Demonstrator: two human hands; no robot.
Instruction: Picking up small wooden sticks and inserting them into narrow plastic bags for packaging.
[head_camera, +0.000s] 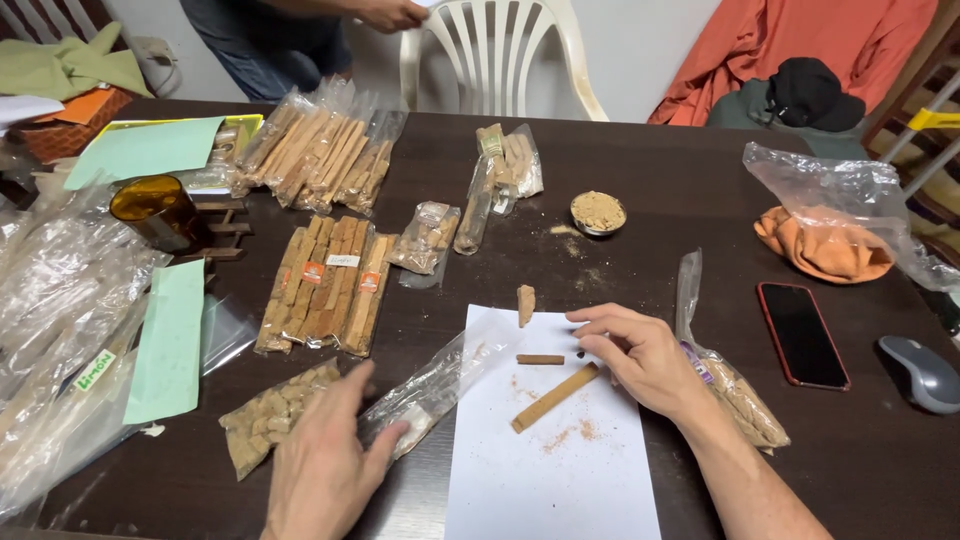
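Observation:
My left hand (330, 455) lies flat on the dark table, fingers on a clear plastic bag (430, 385) and beside a bag of small wood chunks (265, 415). My right hand (640, 355) hovers over a white sheet of paper (550, 460), fingers curled near a long brown wood stick (555, 397) and a short stick (540, 359). It holds nothing that I can see. A small wood chunk (525, 303) stands at the paper's top edge. Brown dust is scattered on the paper.
Several packs of wood sticks (325, 285) (315, 150) lie at the left. A small bowl of powder (597, 212), a black phone (802, 333), a grey mouse (925, 372), an amber jar (158, 210) and a white chair (495, 50) are around. Another person stands behind the table.

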